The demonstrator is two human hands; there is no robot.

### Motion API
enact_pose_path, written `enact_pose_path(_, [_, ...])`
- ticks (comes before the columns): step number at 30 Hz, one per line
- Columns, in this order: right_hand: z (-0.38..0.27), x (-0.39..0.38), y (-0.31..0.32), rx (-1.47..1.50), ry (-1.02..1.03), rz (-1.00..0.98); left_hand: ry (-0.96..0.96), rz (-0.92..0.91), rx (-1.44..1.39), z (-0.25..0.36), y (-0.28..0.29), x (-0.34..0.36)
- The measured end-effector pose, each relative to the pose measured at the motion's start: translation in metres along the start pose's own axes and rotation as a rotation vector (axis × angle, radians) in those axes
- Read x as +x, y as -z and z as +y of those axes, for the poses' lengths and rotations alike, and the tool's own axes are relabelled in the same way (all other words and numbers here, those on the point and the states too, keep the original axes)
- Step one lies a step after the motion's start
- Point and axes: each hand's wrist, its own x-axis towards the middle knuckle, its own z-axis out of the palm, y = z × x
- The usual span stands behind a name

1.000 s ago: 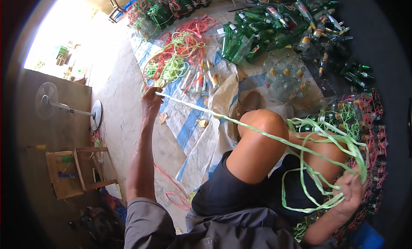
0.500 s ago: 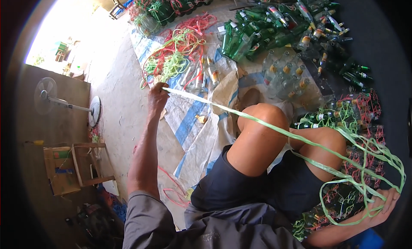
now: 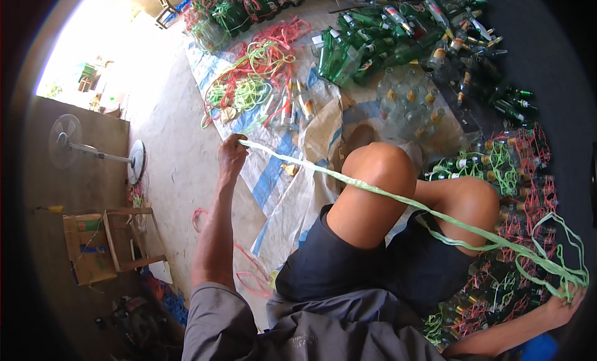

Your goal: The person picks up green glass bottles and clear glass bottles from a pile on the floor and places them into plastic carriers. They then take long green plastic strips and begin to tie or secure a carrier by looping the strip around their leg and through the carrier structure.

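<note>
A long pale green plastic twine [image 3: 460,223] runs slantwise across my bent knees between my two hands. Its left end sits in my closed left hand [image 3: 234,152], held out over the edge of a white and blue striped sheet [image 3: 267,187]. On the far right, my right hand [image 3: 567,300] is closed round the other part, where several loops bunch together and one loop stands up above the fingers. A second strand comes off the bundle and passes by my right knee. Bottles bound in red and green twine [image 3: 525,202] lie beside my right leg.
Loose green bottles [image 3: 364,47] are heaped ahead on the right, and clear bottles [image 3: 404,100] stand before them. Tangled red and green twine [image 3: 252,81] lies on the sheet. A standing fan [image 3: 137,162], cardboard box [image 3: 89,252] and wooden frame [image 3: 134,264] are at left.
My right hand has moved down a little, and its loops have drawn together into a narrower bundle. My left hand has come slightly lower, still holding the twine's end.
</note>
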Motion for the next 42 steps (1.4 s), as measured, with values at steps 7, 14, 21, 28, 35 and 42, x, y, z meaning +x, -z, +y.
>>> enact_pose_path(7, [0.018,0.005,0.020,0.050,-0.012,0.201,0.051,0.048,-0.235,-0.025,0.016,-0.029])
enact_pose_path(14, [0.046,-0.007,-0.038,-0.246,-0.035,0.379,0.220,0.121,-0.436,-0.009,0.044,-0.074])
enact_pose_path(21, [0.048,-0.009,-0.027,-0.179,-0.308,-0.115,0.165,0.230,-0.613,0.020,0.060,-0.105])
enact_pose_path(28, [0.077,-0.022,-0.125,-0.398,-0.119,0.212,0.126,0.303,-0.823,0.054,0.067,-0.111])
enact_pose_path(35, [0.083,-0.056,-0.160,-0.242,-0.152,0.194,0.032,0.172,-0.963,0.113,0.075,-0.099])
enact_pose_path(42, [0.083,-0.107,-0.146,-0.150,-0.330,0.234,-0.083,0.121,-1.035,0.166,0.082,-0.081])
